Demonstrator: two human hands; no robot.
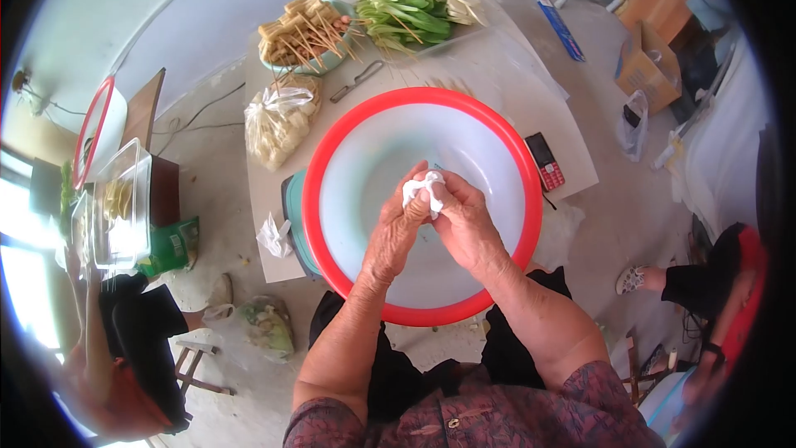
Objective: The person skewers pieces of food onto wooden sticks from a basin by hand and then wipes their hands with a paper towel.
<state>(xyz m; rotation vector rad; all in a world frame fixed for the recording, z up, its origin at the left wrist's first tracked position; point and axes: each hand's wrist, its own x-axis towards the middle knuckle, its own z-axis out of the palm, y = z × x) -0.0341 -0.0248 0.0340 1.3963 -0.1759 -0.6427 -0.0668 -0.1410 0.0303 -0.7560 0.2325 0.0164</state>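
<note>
Both of my hands meet over a large white basin with a red rim (423, 96). My left hand (400, 222) and my right hand (466, 220) are closed around a crumpled white tissue (424, 189), with the thumbs pressing on it from above. Part of the tissue is hidden under the fingers. Beneath the hands the basin's white inside shows, with no food visible in it. A teal edge of another container (295, 207) sticks out at the basin's left side, and a second crumpled white piece (274, 236) lies beside that.
On the table (497, 75) stand a bowl of skewers (305, 33), leafy greens (406, 17), a knotted bag of pale food (278, 126), a metal tool (356, 81) and a red-and-black phone (545, 162). People sit left (137, 348) and right (730, 282). A cardboard box (647, 66) stands right.
</note>
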